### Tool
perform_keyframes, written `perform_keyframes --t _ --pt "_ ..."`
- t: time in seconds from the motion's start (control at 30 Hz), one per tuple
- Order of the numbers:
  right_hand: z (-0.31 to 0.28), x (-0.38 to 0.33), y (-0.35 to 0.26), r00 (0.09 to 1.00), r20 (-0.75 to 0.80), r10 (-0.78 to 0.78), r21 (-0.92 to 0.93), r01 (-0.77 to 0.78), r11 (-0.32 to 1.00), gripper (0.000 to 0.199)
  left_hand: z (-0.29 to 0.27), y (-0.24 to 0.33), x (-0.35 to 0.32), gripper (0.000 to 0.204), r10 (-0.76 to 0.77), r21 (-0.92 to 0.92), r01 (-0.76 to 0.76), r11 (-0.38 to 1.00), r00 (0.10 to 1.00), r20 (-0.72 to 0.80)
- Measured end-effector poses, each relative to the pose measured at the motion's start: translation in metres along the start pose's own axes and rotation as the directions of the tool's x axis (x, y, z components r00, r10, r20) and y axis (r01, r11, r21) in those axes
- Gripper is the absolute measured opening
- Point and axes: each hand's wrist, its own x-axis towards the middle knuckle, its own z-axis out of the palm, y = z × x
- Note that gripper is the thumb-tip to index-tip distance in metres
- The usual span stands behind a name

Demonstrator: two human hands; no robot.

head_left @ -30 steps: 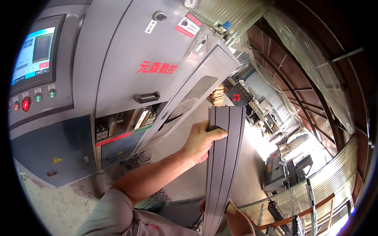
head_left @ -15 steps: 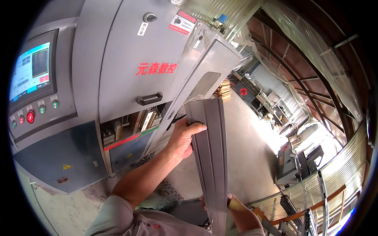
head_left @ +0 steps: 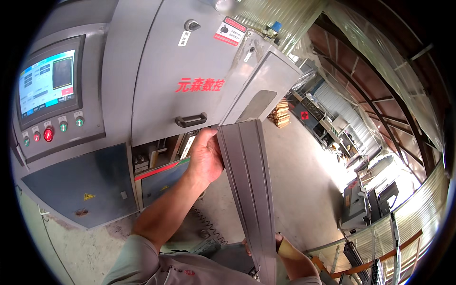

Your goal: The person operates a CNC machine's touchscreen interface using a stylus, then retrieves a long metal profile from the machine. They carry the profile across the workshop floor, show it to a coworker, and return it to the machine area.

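A long grey-brown grooved metal profile (head_left: 247,185) slopes from the middle of the view down toward my body. Its far end is beside the machine's handle. My left hand (head_left: 205,159) grips the profile's left edge near that far end, thumb up at the corner and fingers hidden behind. Lower down, my right hand (head_left: 282,241) holds it from behind. Fingertips of that hand show at the left edge and the wrist comes out at the right; the palm is hidden.
At left stands a large grey machine cabinet (head_left: 161,61) with a lit screen (head_left: 50,83), coloured buttons (head_left: 48,134) and a black handle (head_left: 191,119). A coiled hose (head_left: 209,224) hangs below. Stacked wooden pieces (head_left: 281,114) stand beyond. Racks with long bars (head_left: 363,263) are at lower right.
My left thumb has shifted from the profile's front face to its upper left corner. The view has turned slightly left, so the machine appears further right. My right hand keeps its hold.
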Motion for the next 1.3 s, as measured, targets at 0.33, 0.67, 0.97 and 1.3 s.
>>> perform_keyframes --t 0.33,0.67,0.97,1.3 --pt "0.006 -0.001 0.007 0.999 0.053 -0.005 0.067 0.002 0.998 0.088 0.013 0.032 -0.02 0.031 -0.038 0.05 0.041 0.998 0.997 -0.075" --pt "0.007 0.001 0.012 0.996 0.093 0.015 0.12 -0.026 0.992 0.088 0.01 0.045 -0.036 0.033 -0.09 0.017 0.09 0.996 0.996 0.0" --pt "0.007 0.001 0.017 0.99 0.126 0.062 0.171 -0.083 0.982 0.088 0.011 0.052 -0.04 0.028 -0.155 -0.125 0.139 0.982 0.979 -0.135" --pt "0.006 0.017 0.016 0.978 0.179 0.106 0.205 -0.142 0.968 0.088 -0.004 0.055 -0.044 0.017 -0.108 -0.211 0.078 0.974 0.986 -0.13"
